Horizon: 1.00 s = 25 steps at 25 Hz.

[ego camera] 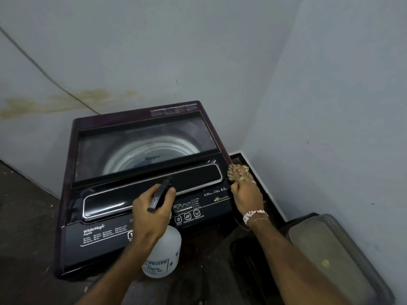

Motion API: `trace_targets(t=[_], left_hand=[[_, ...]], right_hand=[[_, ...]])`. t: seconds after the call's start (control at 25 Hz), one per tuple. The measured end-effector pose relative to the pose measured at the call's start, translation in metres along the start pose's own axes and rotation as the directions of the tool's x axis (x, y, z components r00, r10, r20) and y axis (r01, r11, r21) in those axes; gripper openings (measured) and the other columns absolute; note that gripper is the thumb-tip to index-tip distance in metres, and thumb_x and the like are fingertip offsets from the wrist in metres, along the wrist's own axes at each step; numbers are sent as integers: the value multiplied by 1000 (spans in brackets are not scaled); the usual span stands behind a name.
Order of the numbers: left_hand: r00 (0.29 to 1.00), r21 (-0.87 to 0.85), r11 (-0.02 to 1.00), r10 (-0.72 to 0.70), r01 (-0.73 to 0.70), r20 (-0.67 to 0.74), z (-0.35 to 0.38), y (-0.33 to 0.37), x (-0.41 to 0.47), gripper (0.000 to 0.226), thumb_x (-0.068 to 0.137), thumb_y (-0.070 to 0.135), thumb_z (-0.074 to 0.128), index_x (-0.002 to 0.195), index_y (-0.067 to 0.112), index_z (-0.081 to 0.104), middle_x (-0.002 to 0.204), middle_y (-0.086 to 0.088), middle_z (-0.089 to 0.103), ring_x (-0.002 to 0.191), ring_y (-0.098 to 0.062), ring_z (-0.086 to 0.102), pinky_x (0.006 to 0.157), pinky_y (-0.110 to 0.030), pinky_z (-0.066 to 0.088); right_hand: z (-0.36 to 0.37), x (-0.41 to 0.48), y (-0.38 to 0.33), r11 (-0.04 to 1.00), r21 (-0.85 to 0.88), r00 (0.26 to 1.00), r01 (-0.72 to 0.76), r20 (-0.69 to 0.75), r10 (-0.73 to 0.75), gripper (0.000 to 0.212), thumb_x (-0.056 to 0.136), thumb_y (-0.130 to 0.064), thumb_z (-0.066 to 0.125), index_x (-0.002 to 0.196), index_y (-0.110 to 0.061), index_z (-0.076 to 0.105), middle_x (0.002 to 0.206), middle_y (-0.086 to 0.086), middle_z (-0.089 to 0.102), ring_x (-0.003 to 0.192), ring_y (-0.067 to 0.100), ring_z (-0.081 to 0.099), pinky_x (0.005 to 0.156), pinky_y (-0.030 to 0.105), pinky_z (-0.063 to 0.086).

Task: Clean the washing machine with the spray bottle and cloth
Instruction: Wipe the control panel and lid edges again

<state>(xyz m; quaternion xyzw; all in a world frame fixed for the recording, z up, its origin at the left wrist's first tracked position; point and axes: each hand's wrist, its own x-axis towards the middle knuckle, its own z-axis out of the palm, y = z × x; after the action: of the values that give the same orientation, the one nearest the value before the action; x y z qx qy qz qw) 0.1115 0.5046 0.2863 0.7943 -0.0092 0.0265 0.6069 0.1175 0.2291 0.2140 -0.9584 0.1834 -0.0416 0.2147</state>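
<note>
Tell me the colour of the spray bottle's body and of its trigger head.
The spray bottle has a translucent white body and a black trigger head, gripped by the left hand; head view.

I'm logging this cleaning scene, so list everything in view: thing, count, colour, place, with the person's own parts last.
washing machine: one, dark maroon and black, set in the corner, glass lid closed.
spray bottle: one, white with black nozzle, held over the control panel.
cloth: one, brownish, pressed at the machine's right edge.
cable: one, dark, running down the left wall.
wall stain: one patch, yellow-brown, left wall behind the machine.
grey container: one, on the floor at right.
bracelets: white beads with thin threads, right wrist.
left hand: gripping the bottle's trigger head.
right hand: holding the cloth.
</note>
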Motion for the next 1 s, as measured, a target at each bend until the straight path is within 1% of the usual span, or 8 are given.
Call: trace_targets(t=[0.16, 0.24, 0.36, 0.52, 0.64, 0.76, 0.88, 1.0], left_hand=[[998, 6, 999, 43, -43, 41, -8, -5, -19, 35, 89, 56, 62, 78, 23, 70, 67, -11, 68, 58, -36, 63, 53, -56, 56], [999, 17, 999, 41, -41, 35, -19, -10, -33, 24, 87, 57, 63, 83, 36, 74, 70, -6, 71, 56, -32, 65, 55, -57, 58], [999, 16, 999, 45, -45, 15, -49, -22, -54, 10, 88, 55, 63, 90, 59, 73, 75, 5, 76, 54, -18, 67, 52, -51, 59], [997, 35, 999, 33, -30, -76, -106, -45, -73, 17, 90, 50, 64, 92, 37, 74, 65, 10, 71, 51, -14, 65, 50, -51, 59], [990, 45, 998, 41, -35, -134, -149, -59, -84, 16, 92, 43, 65, 85, 31, 73, 64, 14, 69, 54, -12, 66, 50, -44, 58], [981, 45, 999, 34, -26, -191, -184, -67, -93, 20, 92, 42, 63, 83, 27, 73, 68, 8, 72, 57, -15, 68, 51, -42, 57], [972, 41, 998, 47, -39, -228, -210, -70, -99, 21, 91, 46, 61, 83, 29, 71, 69, 6, 73, 53, -14, 66, 47, -31, 54], [965, 35, 999, 47, -39, -258, -229, -67, -98, 18, 91, 50, 60, 85, 38, 72, 72, 8, 74, 53, -11, 66, 48, -23, 53]], right_hand=[[10, -48, -1, 999, -23, 995, -49, -86, 47, 57, 96, -17, 46, 153, -24, 42, 164, -10, 29, 154, 21, 19, 121, 41, 34], [18, -61, -20, 997, -71, 995, -42, -97, 35, 57, 96, -18, 46, 153, -22, 42, 164, -6, 30, 154, 22, 18, 124, 44, 27], [43, -88, -73, 992, -100, 994, 75, -76, -83, 56, 93, -15, 52, 148, -17, 50, 159, -4, 39, 149, 32, 30, 119, 51, 31], [82, -132, -158, 969, -117, 973, 219, -44, -226, 55, 89, -17, 57, 144, -15, 55, 157, -2, 43, 144, 33, 39, 116, 51, 34], [105, -160, -216, 939, -139, 949, 315, 43, -312, 56, 90, -22, 44, 145, -15, 53, 158, -1, 42, 145, 33, 40, 116, 50, 35], [126, -184, -262, 864, -217, 890, 455, 147, -431, 60, 89, -27, 33, 145, -16, 53, 157, 3, 43, 143, 31, 43, 115, 49, 39], [140, -191, -293, 746, -243, 779, 620, 299, -551, 59, 93, -28, 30, 148, -15, 49, 162, 6, 33, 148, 34, 33, 118, 50, 32], [145, -174, -321, 677, -224, 702, 701, 389, -597, 59, 99, -27, 27, 157, -13, 31, 167, 8, 20, 153, 35, 19, 122, 50, 22]])
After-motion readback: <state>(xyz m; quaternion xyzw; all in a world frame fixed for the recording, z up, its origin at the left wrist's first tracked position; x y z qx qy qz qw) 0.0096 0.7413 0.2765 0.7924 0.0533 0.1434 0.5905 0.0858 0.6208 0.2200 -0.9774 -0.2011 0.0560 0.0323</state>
